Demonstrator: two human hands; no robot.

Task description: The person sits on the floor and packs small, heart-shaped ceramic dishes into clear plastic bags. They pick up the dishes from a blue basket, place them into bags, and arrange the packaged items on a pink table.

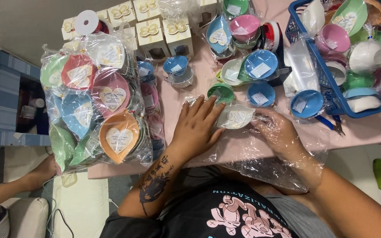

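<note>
My left hand [196,125] lies flat with spread fingers on a pink table [367,130], its fingertips touching a white heart-shaped dish [236,117]. The dish sits inside a clear plastic bag [261,163]. My right hand [275,131] is inside that bag and reaches toward the dish from the right; whether it grips the dish I cannot tell. A small green bowl [221,91] stands just beyond my left fingertips.
A big clear bag of coloured heart dishes [94,103] stands at the left. Several loose coloured bowls [261,64] and small white boxes [151,33] lie at the back. A blue basket [331,94] of bowls is on the right. Another person's hand [44,171] is at lower left.
</note>
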